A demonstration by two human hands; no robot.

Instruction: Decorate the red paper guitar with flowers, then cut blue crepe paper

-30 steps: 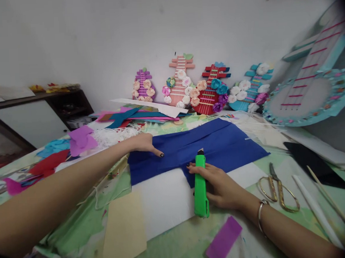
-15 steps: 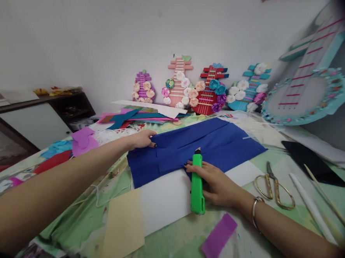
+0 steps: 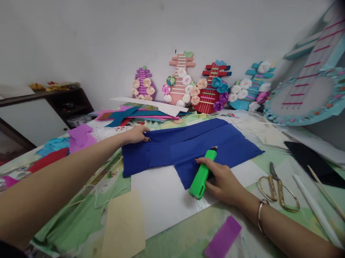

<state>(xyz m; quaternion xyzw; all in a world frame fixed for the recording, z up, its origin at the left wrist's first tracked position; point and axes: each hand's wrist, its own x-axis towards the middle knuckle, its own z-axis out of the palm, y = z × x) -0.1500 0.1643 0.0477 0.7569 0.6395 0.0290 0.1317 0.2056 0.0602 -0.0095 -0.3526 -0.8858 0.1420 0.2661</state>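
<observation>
A blue sheet of crepe-like paper lies across a white board, creased and with an uneven front edge. My left hand pinches its upper left edge between thumb and fingers. In my right hand is a green utility knife, its dark tip pointing away and to the right over the blue paper. A flap of the paper hangs forward beside the knife; part of it is hidden by the handle and my fingers. A cream card rests at the board's left end.
Gold-handled scissors, a white stick, a thin wooden stick and a black tablet-like slab lie at right. A purple strip is in front. Flower-trimmed lute-shaped crafts lean on the wall behind coloured sheets.
My left hand has shifted slightly left, holding the paper. The knife has tilted, its tip swinging right, and a flap of paper has spread forward beside it.
</observation>
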